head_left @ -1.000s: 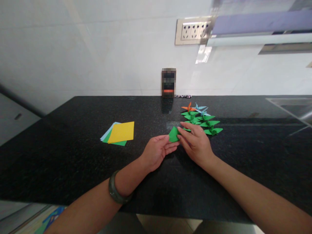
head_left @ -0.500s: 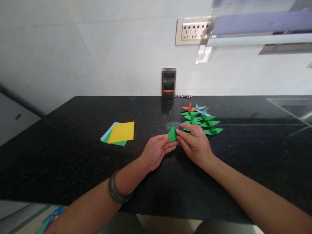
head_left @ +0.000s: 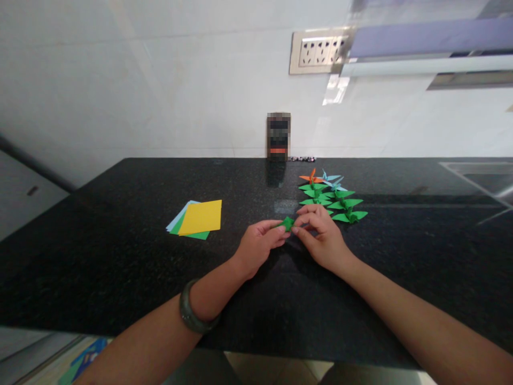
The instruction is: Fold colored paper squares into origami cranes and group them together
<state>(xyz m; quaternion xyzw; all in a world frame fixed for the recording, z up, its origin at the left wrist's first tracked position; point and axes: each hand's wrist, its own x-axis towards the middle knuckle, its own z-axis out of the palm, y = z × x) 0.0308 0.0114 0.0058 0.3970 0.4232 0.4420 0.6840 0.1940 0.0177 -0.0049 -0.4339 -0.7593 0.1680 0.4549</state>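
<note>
Green folded paper (head_left: 287,223) sits between our two hands in the head view, small and creased into a compact shape. Whether it touches the black granite counter (head_left: 120,278) beneath our fingers, we cannot tell. Our left hand (head_left: 258,247) grips it from the left, the thumb laid along the near side and the other fingers reaching behind and below. Our right hand (head_left: 320,232) pinches its right corner between thumb and forefinger, with the remaining fingers curled loosely just behind. We wear a dark bangle (head_left: 191,310) on the left forearm, well back from the fingertips.

Left of our left fingers, and well apart from them, we see a fanned stack of paper squares: a yellow sheet (head_left: 201,217) on top, with a green sheet (head_left: 198,235) and a light blue sheet (head_left: 179,215) showing from under it. Just beyond our right fingers, and to their right, stand green origami cranes (head_left: 351,215), the nearest ones partly hidden by our knuckles. Farther past the fingers come an orange origami crane (head_left: 312,177) and two light blue origami cranes (head_left: 337,185). Straight ahead of the fingertips, a blurred upright device (head_left: 278,136) leans by the wall (head_left: 160,80), a beaded strap (head_left: 303,159) beside it.
</note>
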